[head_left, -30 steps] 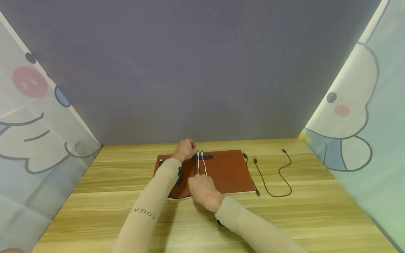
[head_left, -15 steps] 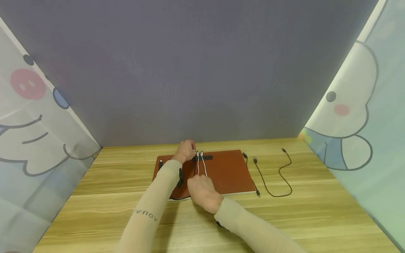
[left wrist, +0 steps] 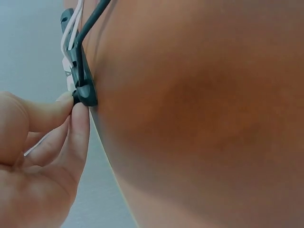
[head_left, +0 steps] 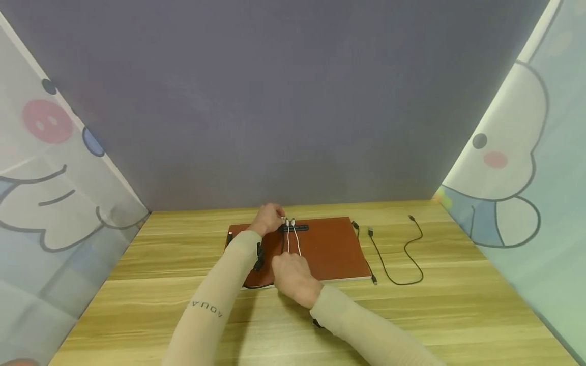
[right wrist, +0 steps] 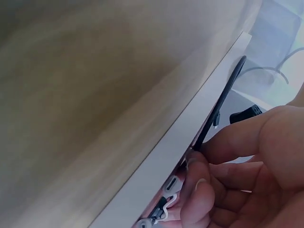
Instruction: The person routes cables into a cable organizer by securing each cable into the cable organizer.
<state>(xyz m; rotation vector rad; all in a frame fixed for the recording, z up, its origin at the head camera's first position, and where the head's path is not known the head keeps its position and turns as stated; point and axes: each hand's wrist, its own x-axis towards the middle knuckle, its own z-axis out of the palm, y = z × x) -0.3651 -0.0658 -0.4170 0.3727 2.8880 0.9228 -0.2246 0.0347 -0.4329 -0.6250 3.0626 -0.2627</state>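
Observation:
At the far edge of a brown board (head_left: 334, 251), my left hand (head_left: 269, 219) reaches the left end of a black cable holder (head_left: 300, 228). Its thumb and fingers pinch a small black cable end (left wrist: 76, 98) right at the holder. A black cable (left wrist: 91, 26) runs through that end slot. Two white cables (head_left: 296, 241) sit in the slots beside it and run toward my right hand (head_left: 295, 277). That hand pinches the black cable (right wrist: 222, 102) at the board's front edge. White connectors (right wrist: 171, 184) show by its fingertips in the right wrist view.
A bundled black cable (head_left: 259, 256) lies on the board near the left forearm, with a black connector (head_left: 230, 237) at the left edge. Right of the board lie a short black cable (head_left: 373, 279) and a longer curved one (head_left: 414, 262) on the wooden table (head_left: 458, 305). A grey wall (head_left: 293, 101) rises behind.
Both hands stay almost where they were, the left at the holder and the right at the front edge. The head view shifts slightly.

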